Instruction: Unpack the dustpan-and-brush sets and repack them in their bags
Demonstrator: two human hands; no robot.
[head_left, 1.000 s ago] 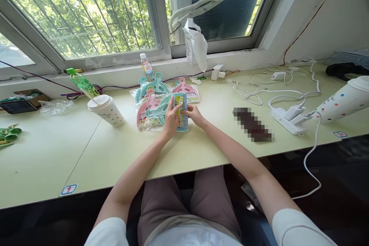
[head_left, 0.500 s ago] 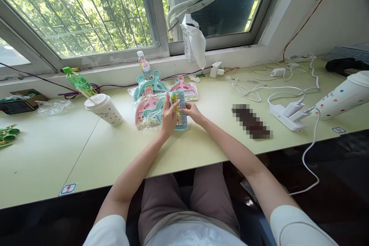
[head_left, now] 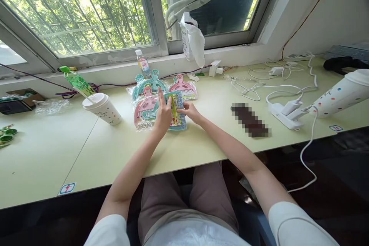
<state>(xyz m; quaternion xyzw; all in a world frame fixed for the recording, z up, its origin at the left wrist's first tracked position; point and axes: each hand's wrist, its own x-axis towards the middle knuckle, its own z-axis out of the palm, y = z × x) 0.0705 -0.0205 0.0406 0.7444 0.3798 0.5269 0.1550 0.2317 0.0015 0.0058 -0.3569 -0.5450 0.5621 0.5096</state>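
A teal mini dustpan and brush set [head_left: 181,117], with a yellow label and blue-grey bristles, is held tilted in front of me. My left hand [head_left: 163,114] lies across its handle side, its fingers pointing up and partly hiding the set. At the other side, my right hand [head_left: 190,111] pinches the bristle edge between thumb and fingers. Just behind and left lies a pink dustpan and brush set [head_left: 140,108] in clear wrap. Farther back are a teal dustpan set [head_left: 155,80] and another pink set [head_left: 184,86].
To the left stand a white lidded cup [head_left: 103,109] with a straw and a green bottle [head_left: 77,80]. A small bottle [head_left: 143,64] is by the window. On the right are a blurred dark object [head_left: 250,120], a power strip [head_left: 285,117], cables and a dotted cup [head_left: 340,94].
My left fingers have shifted left off the label, showing more of it. My right hand still pinches the bristle edge. The view has moved slightly.
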